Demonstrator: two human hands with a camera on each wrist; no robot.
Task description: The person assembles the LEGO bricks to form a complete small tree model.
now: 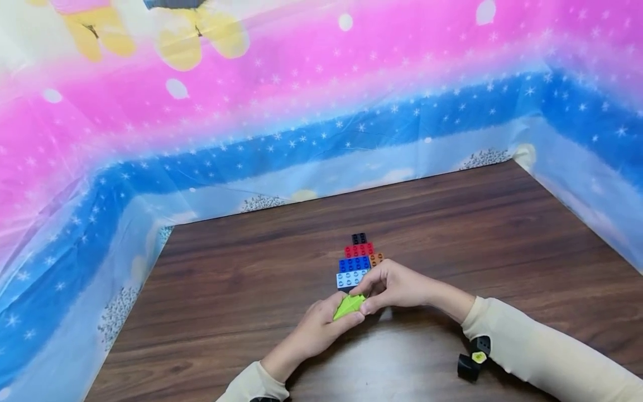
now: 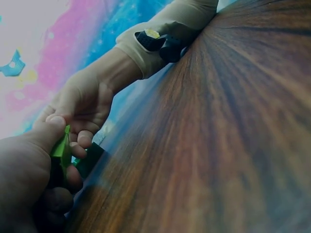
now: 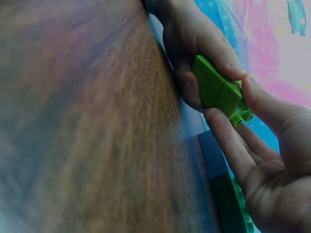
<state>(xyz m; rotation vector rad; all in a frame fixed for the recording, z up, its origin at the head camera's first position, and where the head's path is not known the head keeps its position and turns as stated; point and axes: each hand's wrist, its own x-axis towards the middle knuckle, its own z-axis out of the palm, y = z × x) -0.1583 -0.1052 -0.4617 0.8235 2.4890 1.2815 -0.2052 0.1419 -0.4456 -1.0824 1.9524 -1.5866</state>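
Observation:
Two lime-green toy building bricks (image 1: pixel 349 306) meet along a seam in the right wrist view, their studs pointing to one side. My left hand (image 1: pixel 321 326) grips them between thumb and curled fingers, just above the table. From the other side, the thumb and index finger of my right hand (image 1: pixel 399 286) pinch the studded end. Just beyond the hands, a flat stepped arrangement holds a pale blue brick (image 1: pixel 350 278), a blue brick (image 1: pixel 354 264), a red brick (image 1: pixel 359 249), a black brick (image 1: pixel 359 238) and an orange brick (image 1: pixel 376 259). My right hand partly hides it.
The dark wood-grain table (image 1: pixel 241 279) runs back to a pink and blue patterned cloth (image 1: pixel 301 139) behind and at the sides. A green brick (image 3: pixel 228 204) stands low beside the hands in the right wrist view. A black device (image 1: pixel 472 360) sits on the right sleeve.

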